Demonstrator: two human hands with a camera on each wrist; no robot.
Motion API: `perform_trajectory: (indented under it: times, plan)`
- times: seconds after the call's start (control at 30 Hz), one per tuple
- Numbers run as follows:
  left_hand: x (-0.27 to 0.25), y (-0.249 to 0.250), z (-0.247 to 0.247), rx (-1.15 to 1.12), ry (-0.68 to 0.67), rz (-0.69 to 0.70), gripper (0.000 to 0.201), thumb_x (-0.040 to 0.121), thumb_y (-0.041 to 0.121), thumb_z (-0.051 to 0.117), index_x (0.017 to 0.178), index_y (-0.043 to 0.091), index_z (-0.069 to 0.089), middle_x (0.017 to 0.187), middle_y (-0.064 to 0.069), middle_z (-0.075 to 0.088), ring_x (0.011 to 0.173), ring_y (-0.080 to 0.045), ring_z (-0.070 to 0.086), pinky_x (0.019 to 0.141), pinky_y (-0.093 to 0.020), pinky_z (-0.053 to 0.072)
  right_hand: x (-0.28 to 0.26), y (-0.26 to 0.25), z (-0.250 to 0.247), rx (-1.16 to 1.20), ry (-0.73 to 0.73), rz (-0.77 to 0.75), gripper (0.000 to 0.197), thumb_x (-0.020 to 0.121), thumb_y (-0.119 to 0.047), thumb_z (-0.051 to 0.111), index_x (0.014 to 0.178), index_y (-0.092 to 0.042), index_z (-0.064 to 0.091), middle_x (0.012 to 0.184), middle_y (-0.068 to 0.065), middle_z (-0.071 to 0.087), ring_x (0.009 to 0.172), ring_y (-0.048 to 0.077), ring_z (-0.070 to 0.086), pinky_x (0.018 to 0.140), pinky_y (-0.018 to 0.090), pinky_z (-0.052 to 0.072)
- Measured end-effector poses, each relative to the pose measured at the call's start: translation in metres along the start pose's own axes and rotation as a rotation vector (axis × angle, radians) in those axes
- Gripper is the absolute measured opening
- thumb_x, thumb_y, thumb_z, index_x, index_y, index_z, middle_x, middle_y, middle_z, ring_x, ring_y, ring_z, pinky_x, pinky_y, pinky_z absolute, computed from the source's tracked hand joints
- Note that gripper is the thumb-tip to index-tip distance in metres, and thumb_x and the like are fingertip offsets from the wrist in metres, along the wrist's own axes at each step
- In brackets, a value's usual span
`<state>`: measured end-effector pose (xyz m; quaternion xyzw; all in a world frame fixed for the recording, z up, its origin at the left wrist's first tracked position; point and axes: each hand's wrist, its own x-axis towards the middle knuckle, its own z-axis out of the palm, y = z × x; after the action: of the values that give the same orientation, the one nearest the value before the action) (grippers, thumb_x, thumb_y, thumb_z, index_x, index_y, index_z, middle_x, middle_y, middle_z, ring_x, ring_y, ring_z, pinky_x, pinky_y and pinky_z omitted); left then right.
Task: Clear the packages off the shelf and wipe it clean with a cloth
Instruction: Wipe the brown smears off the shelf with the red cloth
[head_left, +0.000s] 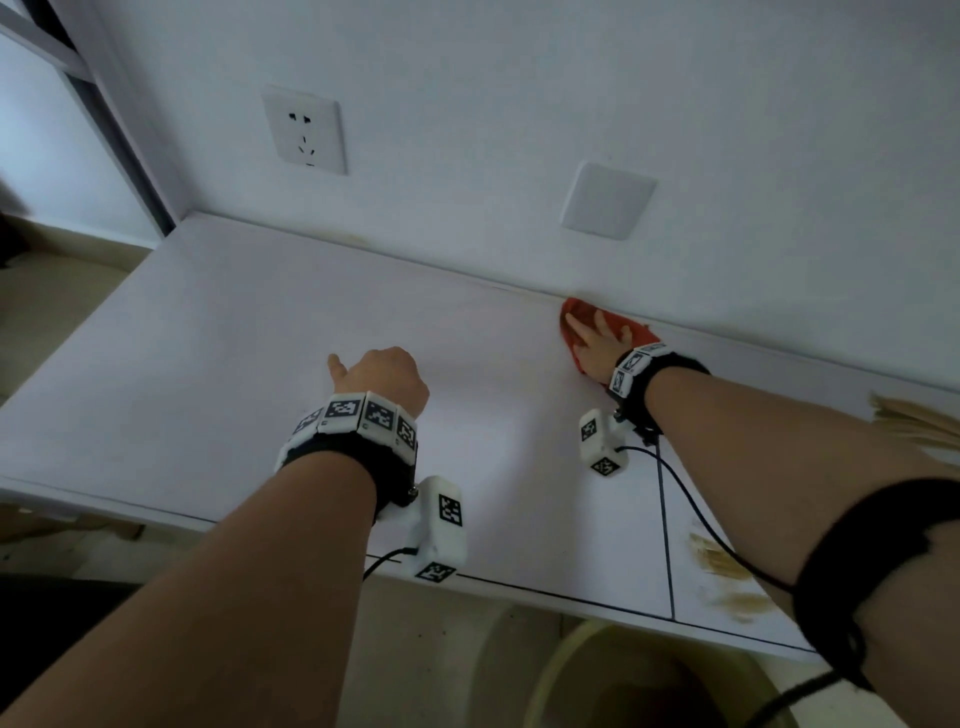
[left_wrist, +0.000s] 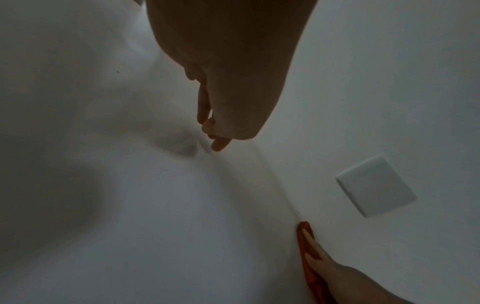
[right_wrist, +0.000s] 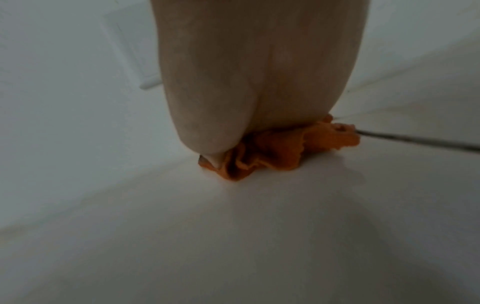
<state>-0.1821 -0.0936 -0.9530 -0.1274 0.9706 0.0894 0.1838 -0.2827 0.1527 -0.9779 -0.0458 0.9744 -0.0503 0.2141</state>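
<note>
The white shelf (head_left: 260, 338) has no packages on it. An orange cloth (head_left: 577, 307) lies at the back of the shelf, against the wall. My right hand (head_left: 597, 340) presses flat on it with fingers spread; the right wrist view shows the cloth (right_wrist: 275, 152) bunched under the palm (right_wrist: 259, 82). My left hand (head_left: 384, 374) rests on the shelf's middle, left of the cloth and apart from it. It holds nothing: thumb out, fingers bent down, and in the left wrist view the fingertips (left_wrist: 218, 144) touch the surface. The cloth (left_wrist: 302, 232) also shows there.
On the wall are a socket (head_left: 306, 130) and a blank white plate (head_left: 608, 200). A dark seam (head_left: 665, 519) crosses the shelf on the right, with brown smears (head_left: 722, 566) beyond it. A yellowish basin (head_left: 571, 654) sits below the front edge.
</note>
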Motion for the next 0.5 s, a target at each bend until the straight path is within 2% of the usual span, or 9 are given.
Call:
perform_trajectory:
  times: [0.03,0.1,0.17,0.27,0.37,0.5]
  plan:
    - [-0.001,-0.004,0.001,-0.017,-0.014,-0.025,0.042,0.089,0.014,0.037,0.126,0.020,0.058,0.131,-0.002,0.056,0.123,-0.024,0.050,0.117,-0.051,0.004,0.001,-0.011,0.000,0.015,-0.012,-0.011,0.050,0.103,-0.028,0.025,0.151,-0.030,0.010,0.160,0.005,-0.001,0.147,0.033,0.000,0.119,0.044,0.000]
    - [-0.003,-0.009,0.003,-0.026,-0.043,-0.068,0.044,0.089,0.013,0.037,0.127,0.021,0.056,0.132,-0.001,0.056,0.125,-0.024,0.049,0.117,-0.051,0.003,0.005,-0.035,0.004,-0.017,-0.068,-0.057,0.052,0.101,-0.036,0.025,0.148,-0.042,0.005,0.160,0.004,-0.006,0.145,0.040,-0.002,0.117,0.053,0.001]
    - [-0.006,-0.010,0.004,-0.012,-0.063,-0.073,0.045,0.089,0.012,0.036,0.128,0.021,0.055,0.132,-0.001,0.055,0.125,-0.023,0.049,0.118,-0.051,0.002,0.004,-0.065,0.014,-0.063,-0.111,-0.148,0.052,0.100,-0.041,0.024,0.146,-0.049,0.002,0.159,-0.002,-0.009,0.145,0.039,-0.005,0.114,0.058,0.001]
    - [-0.011,-0.003,0.002,-0.030,-0.059,-0.071,0.045,0.089,0.011,0.037,0.128,0.021,0.056,0.129,-0.003,0.057,0.124,-0.023,0.050,0.117,-0.049,0.002,-0.010,-0.099,0.020,-0.123,-0.135,-0.220,0.050,0.101,-0.039,0.022,0.145,-0.051,0.001,0.158,-0.010,-0.013,0.145,0.035,-0.010,0.111,0.061,0.002]
    - [-0.013,0.008,0.002,-0.034,-0.061,-0.052,0.044,0.088,0.011,0.037,0.127,0.020,0.056,0.128,-0.003,0.058,0.123,-0.023,0.051,0.117,-0.049,0.002,-0.006,-0.091,0.016,-0.183,-0.119,-0.261,0.050,0.101,-0.037,0.021,0.145,-0.051,0.000,0.158,-0.012,-0.012,0.146,0.034,-0.006,0.112,0.060,0.005]
    - [-0.014,0.019,0.007,-0.028,-0.057,-0.020,0.044,0.088,0.011,0.038,0.128,0.020,0.056,0.128,-0.004,0.058,0.121,-0.024,0.053,0.118,-0.049,0.002,-0.002,-0.052,0.011,-0.100,-0.071,-0.153,0.048,0.101,-0.040,0.021,0.145,-0.051,0.004,0.158,-0.014,-0.008,0.147,0.031,-0.004,0.113,0.057,0.005]
